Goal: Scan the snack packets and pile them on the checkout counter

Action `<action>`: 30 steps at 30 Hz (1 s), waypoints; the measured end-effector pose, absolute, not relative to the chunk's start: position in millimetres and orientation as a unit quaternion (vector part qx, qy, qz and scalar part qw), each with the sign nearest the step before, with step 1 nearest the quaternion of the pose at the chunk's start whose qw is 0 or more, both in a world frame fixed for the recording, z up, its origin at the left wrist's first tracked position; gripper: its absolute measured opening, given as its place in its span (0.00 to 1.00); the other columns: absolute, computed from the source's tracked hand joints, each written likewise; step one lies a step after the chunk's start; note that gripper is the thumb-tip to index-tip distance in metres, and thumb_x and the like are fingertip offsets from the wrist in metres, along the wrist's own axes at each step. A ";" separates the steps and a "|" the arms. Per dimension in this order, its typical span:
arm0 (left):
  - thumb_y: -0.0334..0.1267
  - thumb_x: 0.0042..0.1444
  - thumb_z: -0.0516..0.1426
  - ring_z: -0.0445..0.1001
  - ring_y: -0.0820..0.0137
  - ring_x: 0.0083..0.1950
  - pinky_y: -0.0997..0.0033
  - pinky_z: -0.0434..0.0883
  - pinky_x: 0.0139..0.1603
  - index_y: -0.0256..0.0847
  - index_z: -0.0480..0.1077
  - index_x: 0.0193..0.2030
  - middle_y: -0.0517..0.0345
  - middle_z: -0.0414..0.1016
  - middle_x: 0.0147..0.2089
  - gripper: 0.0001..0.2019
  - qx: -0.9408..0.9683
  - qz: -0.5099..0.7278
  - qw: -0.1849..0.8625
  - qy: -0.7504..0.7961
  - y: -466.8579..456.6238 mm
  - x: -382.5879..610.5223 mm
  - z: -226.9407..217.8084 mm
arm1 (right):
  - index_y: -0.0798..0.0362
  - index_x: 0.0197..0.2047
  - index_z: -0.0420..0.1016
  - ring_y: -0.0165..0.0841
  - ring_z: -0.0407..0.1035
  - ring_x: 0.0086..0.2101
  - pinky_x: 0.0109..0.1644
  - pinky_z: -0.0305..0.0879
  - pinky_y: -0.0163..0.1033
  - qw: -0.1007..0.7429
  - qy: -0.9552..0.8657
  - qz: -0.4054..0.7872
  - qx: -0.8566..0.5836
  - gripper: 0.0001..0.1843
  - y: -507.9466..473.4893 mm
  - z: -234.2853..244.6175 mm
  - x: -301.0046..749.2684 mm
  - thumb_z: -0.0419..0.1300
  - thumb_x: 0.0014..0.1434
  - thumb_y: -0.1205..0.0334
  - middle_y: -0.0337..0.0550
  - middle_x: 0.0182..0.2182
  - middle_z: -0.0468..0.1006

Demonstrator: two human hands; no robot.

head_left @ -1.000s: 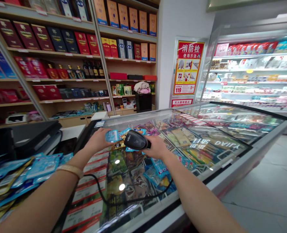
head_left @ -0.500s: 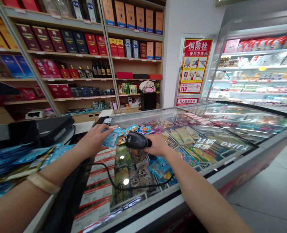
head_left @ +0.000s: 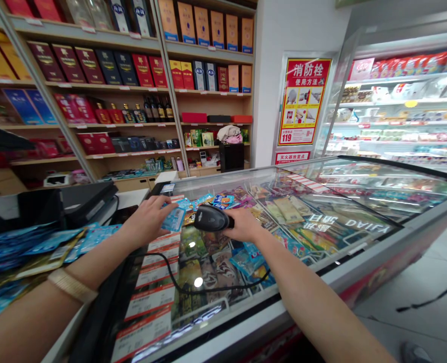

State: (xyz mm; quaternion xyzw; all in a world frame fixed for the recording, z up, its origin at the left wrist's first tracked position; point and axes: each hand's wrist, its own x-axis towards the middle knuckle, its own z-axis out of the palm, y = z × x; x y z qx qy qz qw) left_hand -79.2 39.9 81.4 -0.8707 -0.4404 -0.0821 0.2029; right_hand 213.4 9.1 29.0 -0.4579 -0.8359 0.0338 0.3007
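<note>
My left hand [head_left: 148, 219] grips a small light-blue packet [head_left: 173, 219] and holds it tilted over the glass lid of a chest freezer [head_left: 322, 232]. My right hand [head_left: 244, 225] is closed round the handle of a black barcode scanner [head_left: 210, 218], whose head points left at the packet from a few centimetres away. The scanner's black cable [head_left: 204, 287] loops across the glass towards me. Several more blue and coloured packets [head_left: 223, 200] lie on the lid just beyond both hands. A gold band sits on my left wrist.
A heap of blue and gold packets [head_left: 26, 252] covers the counter at left, beside a black till unit [head_left: 79, 199]. Shelves of boxed goods [head_left: 113, 65] fill the back wall. An open chiller [head_left: 397, 111] stands at right, and a red fire-hydrant notice [head_left: 302, 101] hangs between them.
My left hand has drawn the blue packet a little down and left, tilting it toward the scanner. The view has swung slightly left and up. The scanner has hardly moved.
</note>
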 end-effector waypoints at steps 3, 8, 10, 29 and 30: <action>0.40 0.40 0.64 0.66 0.49 0.57 0.51 0.63 0.57 0.43 0.69 0.54 0.44 0.68 0.56 0.30 -0.872 -0.092 0.200 -0.438 43.7 -81.7 77.7 | 0.48 0.39 0.77 0.37 0.74 0.36 0.36 0.60 0.34 0.302 -0.836 0.029 -0.458 0.14 11.4 27.3 214.2 0.66 0.48 0.53 0.41 0.33 0.80; 0.43 0.40 0.63 0.65 0.49 0.58 0.50 0.64 0.57 0.45 0.69 0.54 0.45 0.68 0.56 0.29 -0.873 -0.110 0.191 -0.434 48.8 -84.3 71.7 | 0.48 0.40 0.76 0.38 0.74 0.37 0.37 0.61 0.34 0.299 -0.837 0.027 -0.457 0.14 13.1 25.7 214.6 0.65 0.48 0.54 0.42 0.33 0.80; 0.42 0.40 0.64 0.65 0.49 0.58 0.51 0.64 0.56 0.44 0.69 0.54 0.44 0.68 0.56 0.29 -0.875 -0.110 0.189 -0.432 48.7 -83.9 71.9 | 0.48 0.40 0.76 0.38 0.74 0.37 0.37 0.61 0.35 0.299 -0.838 0.028 -0.455 0.14 13.1 25.5 214.7 0.65 0.48 0.55 0.42 0.33 0.80; 0.58 0.49 0.56 0.70 0.49 0.56 0.50 0.63 0.57 0.40 0.66 0.61 0.38 0.70 0.56 0.35 -0.731 -0.066 0.172 -0.657 23.6 -150.0 108.2 | 0.49 0.44 0.77 0.38 0.75 0.37 0.39 0.63 0.36 0.355 -0.807 0.022 -0.471 0.17 17.1 22.2 228.3 0.63 0.48 0.60 0.43 0.36 0.81; 0.59 0.51 0.54 0.70 0.48 0.56 0.50 0.64 0.56 0.38 0.65 0.61 0.36 0.70 0.56 0.35 -0.713 -0.055 0.169 -0.678 21.0 -162.8 111.1 | 0.49 0.44 0.77 0.38 0.75 0.36 0.38 0.63 0.36 0.354 -0.805 0.022 -0.476 0.17 17.8 22.0 229.6 0.63 0.48 0.60 0.43 0.35 0.81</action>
